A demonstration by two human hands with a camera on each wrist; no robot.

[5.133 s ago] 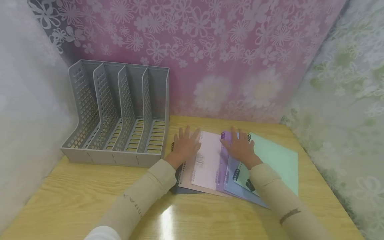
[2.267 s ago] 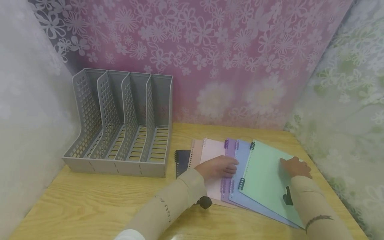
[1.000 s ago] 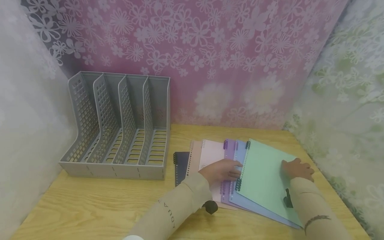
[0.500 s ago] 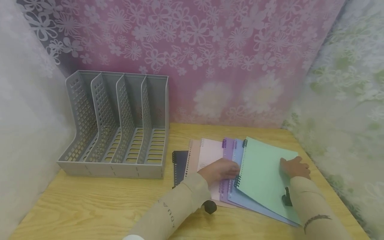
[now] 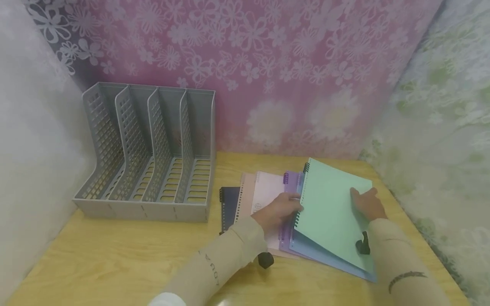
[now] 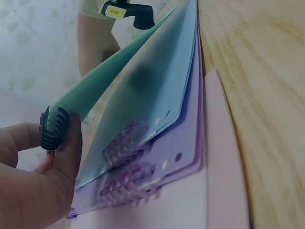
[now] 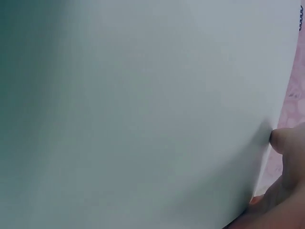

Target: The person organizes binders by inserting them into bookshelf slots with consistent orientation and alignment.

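Both hands hold a mint-green spiral notebook, raised off the fanned notebooks under it. My left hand grips its black-ringed spine; in the left wrist view the fingers curl round the dark rings. At the opposite edge my right hand pinches the notebook, thumb on the cover. Below lie a blue notebook, a purple notebook, a pale pink notebook, a peach notebook and a navy notebook, overlapping one another. The green cover fills most of the right wrist view.
A grey file rack with several upright slots stands on the left of the wooden table. A pink floral backdrop rises behind the table, and pale patterned walls flank it. Dark camera mounts show at both wrists.
The hands went from lying flat on the notebooks to gripping the green one by both sides. It has lifted and shifted slightly left and away, baring more of the blue notebook's lower edge.
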